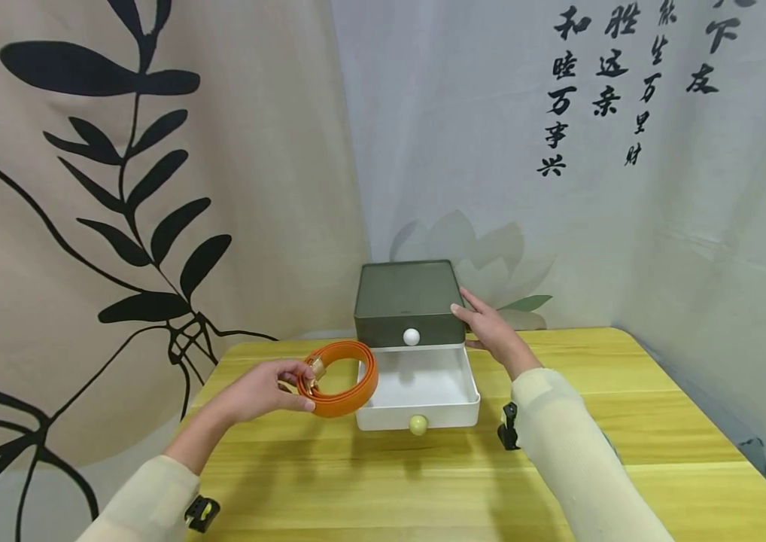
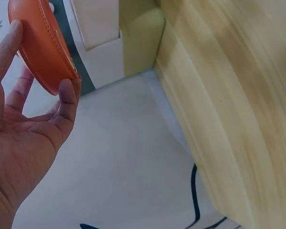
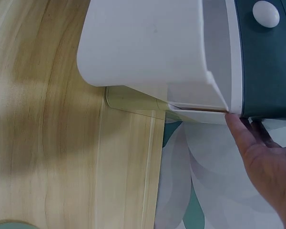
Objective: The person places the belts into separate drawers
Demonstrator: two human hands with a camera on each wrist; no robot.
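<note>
Head view is showing the left hand [image 1: 264, 388] pinching a rolled orange belt [image 1: 338, 409] by its gold buckle [image 1: 317, 367], and the belt is hanging beside the front left corner of the lower drawer [image 1: 390, 418]; whether they are touching is hard to tell. The right hand [image 1: 494, 335] is pressing the right side of the box [image 1: 406, 290] with extended fingers, seemingly bracing it. The work is looking partway along: the lower drawer is already standing open, while the belt is not yet resting anywhere and the drawer is not yet shut. The box is sitting near the far edge of the table [image 1: 356, 489], around its middle, its upper drawer front closed and bearing a white knob [image 1: 411, 336]. A printed cloth [image 1: 275, 188] is hanging behind. The drawer's left wall is probably standing in the belt's way, and the belt itself is partly hiding that wall.
</note>
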